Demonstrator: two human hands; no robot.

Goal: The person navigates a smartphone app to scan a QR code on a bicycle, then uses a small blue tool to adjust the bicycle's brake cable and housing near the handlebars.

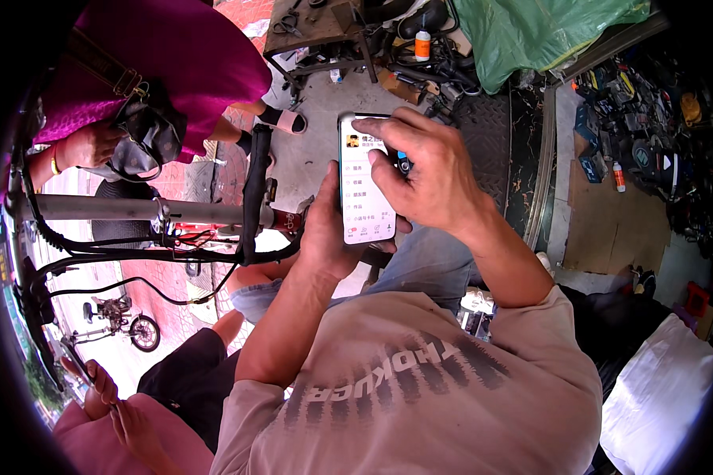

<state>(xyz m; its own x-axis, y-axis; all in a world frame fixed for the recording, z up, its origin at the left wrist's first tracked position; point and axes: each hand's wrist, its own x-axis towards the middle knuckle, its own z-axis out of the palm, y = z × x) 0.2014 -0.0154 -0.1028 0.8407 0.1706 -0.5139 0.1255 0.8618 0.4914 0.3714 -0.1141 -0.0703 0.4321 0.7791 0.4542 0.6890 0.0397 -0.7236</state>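
Note:
My left hand (pixel 325 237) grips a smartphone (pixel 359 194) from behind and along its side, with the lit screen facing up at the middle of the view. My right hand (pixel 424 166) is over the phone's upper right, index finger reaching to the top of the screen, thumb over the screen and other fingers bent and apart. It appears to hold nothing; whether the fingertips touch the glass I cannot tell. Just left of the hands is a bicycle or scooter frame (pixel 95 208) with black cables and a padded bar.
A person in magenta (pixel 182 55) holds a dark bag at upper left; another in pink (pixel 158 443) holds a phone at lower left. A metal bench (pixel 309 36) with clutter and a green tarp (pixel 539 32) are ahead. Piled parts (pixel 610 111) and cardboard (pixel 610 229) lie right.

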